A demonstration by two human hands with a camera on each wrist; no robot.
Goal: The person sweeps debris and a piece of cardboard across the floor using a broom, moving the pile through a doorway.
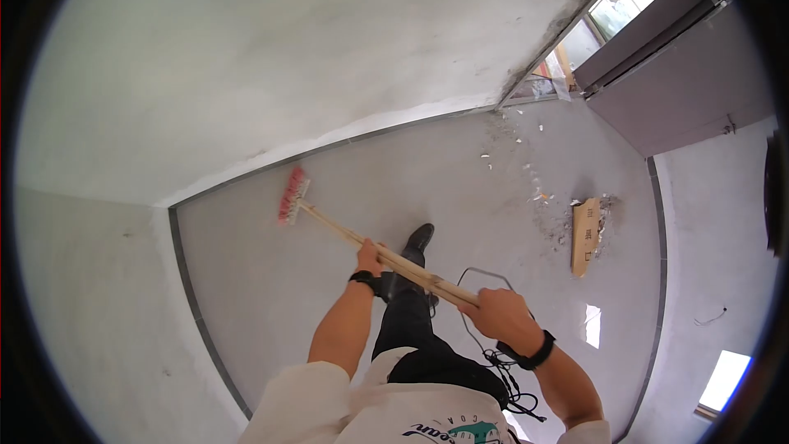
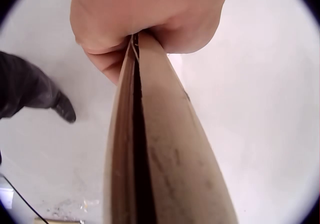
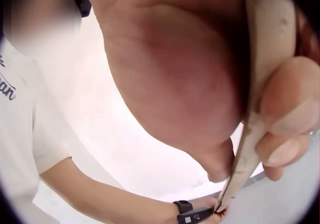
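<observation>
A broom head with red and white bristles [image 1: 292,196] rests on the floor left of the feet, near the wall. Its wooden handle [image 1: 329,223] runs back to both hands. The left hand [image 1: 370,257] grips the handle partway along; in the left wrist view the left hand [image 2: 150,16] curls round two wooden lengths [image 2: 180,149] lying side by side with a dark gap between. Near the upper end, the right hand [image 1: 503,316] holds the wood; in the right wrist view the fingers of the right hand [image 3: 185,73] wrap round the pole [image 3: 257,83].
A cardboard piece [image 1: 585,237] lies on the floor at the right, with debris [image 1: 538,189] scattered around and behind it. A wall [image 1: 246,49] stands ahead, a grey door [image 1: 682,74] at the upper right. Dark cables [image 1: 514,386] hang at the person's waist.
</observation>
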